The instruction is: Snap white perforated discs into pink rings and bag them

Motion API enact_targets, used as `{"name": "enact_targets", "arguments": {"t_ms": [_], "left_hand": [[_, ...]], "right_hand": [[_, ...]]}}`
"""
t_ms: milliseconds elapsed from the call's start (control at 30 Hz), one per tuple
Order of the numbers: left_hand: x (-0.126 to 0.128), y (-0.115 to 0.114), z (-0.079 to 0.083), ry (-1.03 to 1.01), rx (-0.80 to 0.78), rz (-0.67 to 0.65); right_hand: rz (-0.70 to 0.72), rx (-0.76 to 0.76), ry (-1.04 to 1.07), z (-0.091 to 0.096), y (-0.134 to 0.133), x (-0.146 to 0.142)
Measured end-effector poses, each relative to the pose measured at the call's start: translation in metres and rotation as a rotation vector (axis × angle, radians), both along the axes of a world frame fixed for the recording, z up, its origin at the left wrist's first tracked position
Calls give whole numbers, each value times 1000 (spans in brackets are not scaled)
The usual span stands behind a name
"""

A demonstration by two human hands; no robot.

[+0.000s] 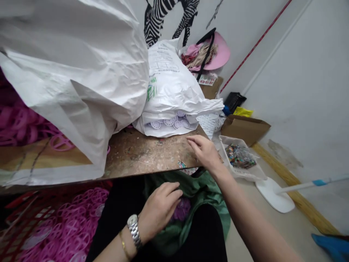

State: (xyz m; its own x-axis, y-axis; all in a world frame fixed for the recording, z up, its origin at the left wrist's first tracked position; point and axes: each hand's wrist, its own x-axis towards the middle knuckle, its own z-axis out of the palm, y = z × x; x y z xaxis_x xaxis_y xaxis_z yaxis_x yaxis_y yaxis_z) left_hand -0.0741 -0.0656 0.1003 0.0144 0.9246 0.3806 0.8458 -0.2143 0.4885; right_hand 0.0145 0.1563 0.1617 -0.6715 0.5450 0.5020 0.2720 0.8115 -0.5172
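Note:
My left hand, with a silver watch on its wrist, hovers over a green cloth across my lap. Its fingers are curled together and hide whatever they may hold. Purple pieces lie in the cloth just beside the fingertips. Above the front right part of the worn brown tabletop, my right hand has its foremost fingers stretched out and slightly apart, nothing visible between them. Beyond it lies a white sack, its open mouth showing pale lilac round pieces.
A large white sack with pink rings fills the left side. Below it stands a red basket of pink rings. On the right are a white bin of small packets, a cardboard box and a pink hat.

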Motion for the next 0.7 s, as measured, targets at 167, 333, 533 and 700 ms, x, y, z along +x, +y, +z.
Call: {"name": "enact_targets", "arguments": {"t_ms": [167, 333, 533, 700], "left_hand": [[-16, -6, 7, -40, 67, 66], [-26, -13, -2, -69, 21, 93], [-31, -15, -15, -56, 7, 72], [-45, -15, -32, -44, 49, 62]], "right_hand": [[-195, -18, -424, 0, 59, -65], [-327, -55, -632, -3, 75, -115], [-341, 50, -684, -9, 38, -141], [-213, 219, -573, -4, 26, -134]]}}
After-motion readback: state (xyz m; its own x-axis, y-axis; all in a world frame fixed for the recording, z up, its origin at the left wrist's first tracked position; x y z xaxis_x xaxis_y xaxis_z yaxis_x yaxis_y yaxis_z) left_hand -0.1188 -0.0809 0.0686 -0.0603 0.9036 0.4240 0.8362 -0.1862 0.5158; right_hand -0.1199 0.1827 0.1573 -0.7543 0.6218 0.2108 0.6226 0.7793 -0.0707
